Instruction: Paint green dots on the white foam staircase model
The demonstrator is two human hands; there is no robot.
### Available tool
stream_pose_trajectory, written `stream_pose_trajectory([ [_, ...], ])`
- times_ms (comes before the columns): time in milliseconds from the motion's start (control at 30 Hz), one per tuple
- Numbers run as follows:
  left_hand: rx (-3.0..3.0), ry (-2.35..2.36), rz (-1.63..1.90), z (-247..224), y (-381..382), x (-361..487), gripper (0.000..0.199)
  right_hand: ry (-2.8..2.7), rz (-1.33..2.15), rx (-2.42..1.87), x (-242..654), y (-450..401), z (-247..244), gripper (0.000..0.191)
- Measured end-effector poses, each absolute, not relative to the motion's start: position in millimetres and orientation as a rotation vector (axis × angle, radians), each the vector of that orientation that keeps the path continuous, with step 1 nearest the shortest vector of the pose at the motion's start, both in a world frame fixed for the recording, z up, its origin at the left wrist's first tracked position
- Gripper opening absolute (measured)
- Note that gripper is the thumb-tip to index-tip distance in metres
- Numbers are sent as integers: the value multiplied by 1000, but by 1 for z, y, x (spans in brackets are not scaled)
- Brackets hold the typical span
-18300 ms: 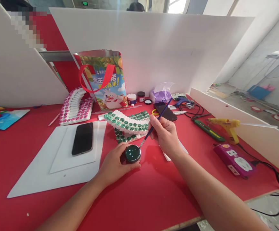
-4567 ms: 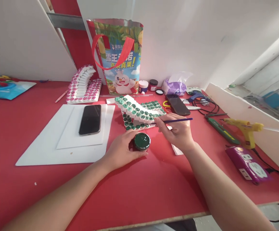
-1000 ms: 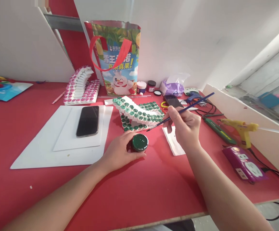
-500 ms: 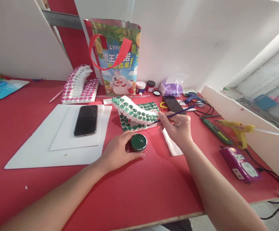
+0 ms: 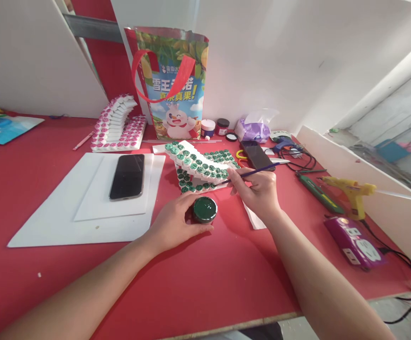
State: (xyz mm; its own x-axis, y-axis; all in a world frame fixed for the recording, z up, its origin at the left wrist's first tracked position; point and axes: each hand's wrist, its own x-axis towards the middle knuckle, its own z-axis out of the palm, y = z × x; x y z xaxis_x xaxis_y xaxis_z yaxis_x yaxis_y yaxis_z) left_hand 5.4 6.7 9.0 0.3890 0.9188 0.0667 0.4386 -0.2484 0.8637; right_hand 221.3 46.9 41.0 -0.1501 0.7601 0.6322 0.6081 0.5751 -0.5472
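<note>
My left hand [image 5: 173, 219] is wrapped round an open jar of dark green paint [image 5: 205, 209] on the red table [image 5: 198, 283]. In my right hand [image 5: 255, 190] is a thin dark paintbrush [image 5: 257, 170], held like a pen. Its tip is at the lower right edge of a white model [image 5: 200, 165], whose rows of small round pieces are painted green. The model has a curved upper strip over a lower layer. A white tissue [image 5: 253, 215] lies partly under my right hand.
A black phone [image 5: 127, 177] rests on white boards [image 5: 60, 203] at left. Behind stand a pink-dotted model [image 5: 116, 127], a colourful bag [image 5: 173, 89] and paint jars [image 5: 222, 126]. At right are a yellow glue gun [image 5: 352, 191], a green cutter [image 5: 321, 192] and a purple box [image 5: 354, 242].
My right hand and the brush have moved slightly left, bringing the tip along the model's lower right edge. My left hand and the jar have stayed in place.
</note>
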Motion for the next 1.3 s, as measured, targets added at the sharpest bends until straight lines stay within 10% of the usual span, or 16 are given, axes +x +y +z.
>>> stream_pose_trajectory([
  [1300,1817,1178,745,8,7,5,51,-1854,119,-1148,222,47,40,42],
])
